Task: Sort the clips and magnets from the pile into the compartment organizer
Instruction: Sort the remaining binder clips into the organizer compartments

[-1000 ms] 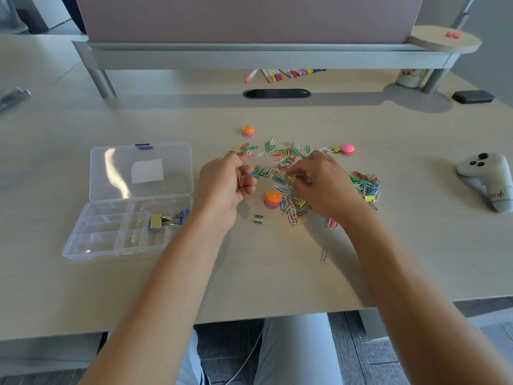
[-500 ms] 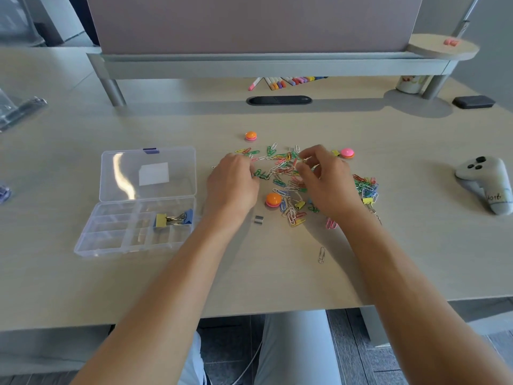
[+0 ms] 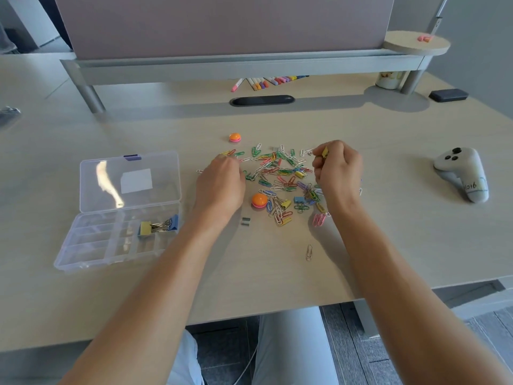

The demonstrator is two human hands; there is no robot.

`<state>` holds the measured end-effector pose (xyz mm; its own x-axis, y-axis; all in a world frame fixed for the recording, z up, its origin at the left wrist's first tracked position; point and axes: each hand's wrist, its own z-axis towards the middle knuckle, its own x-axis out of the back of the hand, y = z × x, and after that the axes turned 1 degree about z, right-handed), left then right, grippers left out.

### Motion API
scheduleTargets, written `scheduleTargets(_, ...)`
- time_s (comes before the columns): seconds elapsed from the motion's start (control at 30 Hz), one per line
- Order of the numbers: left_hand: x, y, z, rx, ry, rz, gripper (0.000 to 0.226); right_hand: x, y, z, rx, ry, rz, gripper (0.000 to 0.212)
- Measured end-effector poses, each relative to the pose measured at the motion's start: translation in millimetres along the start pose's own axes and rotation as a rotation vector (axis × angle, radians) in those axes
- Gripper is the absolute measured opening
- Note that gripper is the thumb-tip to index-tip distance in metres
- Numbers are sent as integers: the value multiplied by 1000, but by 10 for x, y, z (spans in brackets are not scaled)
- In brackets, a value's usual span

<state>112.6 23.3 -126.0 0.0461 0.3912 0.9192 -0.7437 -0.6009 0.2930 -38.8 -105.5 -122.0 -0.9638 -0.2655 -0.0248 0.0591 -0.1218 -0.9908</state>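
Observation:
A pile of coloured paper clips with a few small binder clips lies mid-desk. My right hand hovers over the pile's far right side and pinches a yellow binder clip between thumb and fingers. At the pile's left edge my left hand has its fingers curled under, so what they hold is hidden. Orange round magnets sit beyond the pile and at its near side. Small grey magnets lie by my left wrist. The clear organizer stands open at left, with binder clips in one compartment.
A lone paper clip lies near the desk's front. A white controller rests at right and a black case at far right. Markers lie under the grey shelf riser. The organizer's lid lies flat.
My right hand has moved from the pile's middle to its far right side and lifted a yellow binder clip. My left hand stayed near the pile's left edge.

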Motion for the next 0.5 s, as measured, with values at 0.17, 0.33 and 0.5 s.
scheduleTargets(0.17, -1, -34, -6, -20, -5, -25, 24, 9, -44, 19, -171, -8, 166, 33)
scheduleTargets(0.33, -16, -73, 13, -33, 42, -5, 20, 11, -18, 35, -140, -3, 95, 36)
scheduleTargets(0.5, -5, -57, 21, -19, 146, -41, 20, 17, 111, 42, 118, -16, -483, 26)
